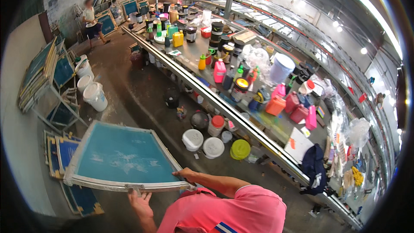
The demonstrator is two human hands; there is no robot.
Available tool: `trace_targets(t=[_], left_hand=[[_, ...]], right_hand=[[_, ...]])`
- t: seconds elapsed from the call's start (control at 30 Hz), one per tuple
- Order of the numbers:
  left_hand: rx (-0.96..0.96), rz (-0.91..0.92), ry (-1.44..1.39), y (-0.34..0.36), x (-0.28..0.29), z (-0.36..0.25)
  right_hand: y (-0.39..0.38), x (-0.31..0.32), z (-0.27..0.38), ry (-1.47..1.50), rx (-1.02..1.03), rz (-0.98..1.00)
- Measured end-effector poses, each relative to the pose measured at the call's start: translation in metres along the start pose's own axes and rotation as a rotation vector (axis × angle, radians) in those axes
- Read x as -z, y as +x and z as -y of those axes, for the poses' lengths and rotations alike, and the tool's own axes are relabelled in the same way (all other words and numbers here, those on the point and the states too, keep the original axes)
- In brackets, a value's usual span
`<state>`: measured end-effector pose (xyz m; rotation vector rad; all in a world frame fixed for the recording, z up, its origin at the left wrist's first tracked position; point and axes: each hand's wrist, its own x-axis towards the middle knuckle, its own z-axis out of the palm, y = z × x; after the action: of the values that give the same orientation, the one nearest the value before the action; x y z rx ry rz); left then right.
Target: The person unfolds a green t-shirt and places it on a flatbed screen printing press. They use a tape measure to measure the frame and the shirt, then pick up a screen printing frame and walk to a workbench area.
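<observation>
A large screen printing frame (125,153) with teal mesh and a pale, worn border is held in front of me, tilted. Whitish smudges mark the middle of its mesh. My left hand (140,202) is at the near edge, palm up, its fingertips against the border and partly hidden by it. My right hand (186,175) grips the right-hand border near the closest corner, thumb on the upper side. Other blue-meshed frames (82,196) lean low by the wall, just beyond the left end of the held one.
A rack of stacked screen frames (41,71) stands at left beside white buckets (95,96). To the right runs a long metal-edged table (189,67) crowded with bottles, jugs and tubs. Lidded buckets (213,147) sit beneath its edge. Another person (91,19) is at far left.
</observation>
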<state>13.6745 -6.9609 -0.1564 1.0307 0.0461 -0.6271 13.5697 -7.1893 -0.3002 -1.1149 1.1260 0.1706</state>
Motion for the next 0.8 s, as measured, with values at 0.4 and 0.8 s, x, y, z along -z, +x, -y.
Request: trace_targets(t=[0.4, 0.8], left_hand=[[0.273, 0.014, -0.037, 0.319, -0.06, -0.076], [0.558, 0.134, -0.062, 0.647, -0.136, -0.154]], right_hand=[[0.243, -0.003, 0.212, -0.162, -0.252, 0.035], [0.357, -0.007, 0.444, -0.133, -0.236, 0.009]])
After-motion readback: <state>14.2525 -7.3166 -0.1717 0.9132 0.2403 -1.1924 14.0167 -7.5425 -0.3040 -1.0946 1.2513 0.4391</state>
